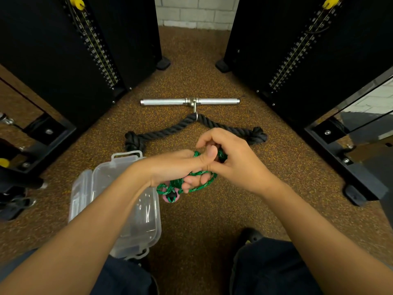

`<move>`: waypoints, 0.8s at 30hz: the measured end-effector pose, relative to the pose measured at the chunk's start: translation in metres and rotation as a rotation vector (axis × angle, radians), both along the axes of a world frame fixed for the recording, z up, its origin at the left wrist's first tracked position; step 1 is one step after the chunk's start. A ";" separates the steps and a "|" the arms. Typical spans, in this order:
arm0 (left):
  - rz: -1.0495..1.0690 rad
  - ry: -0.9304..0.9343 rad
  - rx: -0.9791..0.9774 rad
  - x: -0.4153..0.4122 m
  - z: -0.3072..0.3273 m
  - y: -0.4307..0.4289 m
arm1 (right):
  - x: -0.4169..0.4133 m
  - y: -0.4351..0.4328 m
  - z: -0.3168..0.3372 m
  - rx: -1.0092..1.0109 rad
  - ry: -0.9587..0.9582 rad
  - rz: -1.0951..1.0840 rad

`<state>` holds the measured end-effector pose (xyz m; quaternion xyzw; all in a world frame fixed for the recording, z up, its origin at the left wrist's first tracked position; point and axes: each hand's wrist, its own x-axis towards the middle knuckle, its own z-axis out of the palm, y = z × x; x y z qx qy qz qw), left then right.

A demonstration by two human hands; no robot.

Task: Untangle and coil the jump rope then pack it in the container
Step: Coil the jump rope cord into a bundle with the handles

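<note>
Clearly the rope point(192, 182), a green braided cord, sits bunched in mid-air between both hands, above the floor point(202, 213) and just right of the open clear container point(136, 209). The left hand point(180, 167) is closed around a cluster of loops, thumb pressed over the top, fingers curled beneath. The right hand point(231, 158) pinches a strand near the left thumb, its other fingers bent around the cord. A pink handle point(170, 198) dangles under the left hand, close to the container's rim. The coiling looks unfinished, since the loops hang uneven and loose. If the left grip slackens, the loops could spill and snarl again. Pulling the pinched strand too hard could tighten a knot rather than free it. The hanging handle could catch on the container's edge when the bundle goes in, tipping the light box. Whether a second handle is trapped inside the bundle cannot be told.
</note>
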<state>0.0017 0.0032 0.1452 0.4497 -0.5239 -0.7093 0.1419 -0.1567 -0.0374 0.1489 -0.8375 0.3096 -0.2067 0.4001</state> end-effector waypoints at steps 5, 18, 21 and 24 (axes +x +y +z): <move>-0.010 0.036 0.045 0.002 0.004 0.003 | 0.001 -0.001 -0.001 0.151 -0.014 0.045; 0.089 -0.065 0.074 0.000 0.003 0.000 | 0.000 0.001 0.003 0.474 0.182 0.285; 0.102 -0.047 0.075 0.002 0.004 -0.001 | -0.003 -0.002 0.003 0.450 0.214 0.286; 0.151 -0.033 0.059 -0.001 0.005 -0.001 | -0.001 -0.001 0.003 0.367 0.217 0.218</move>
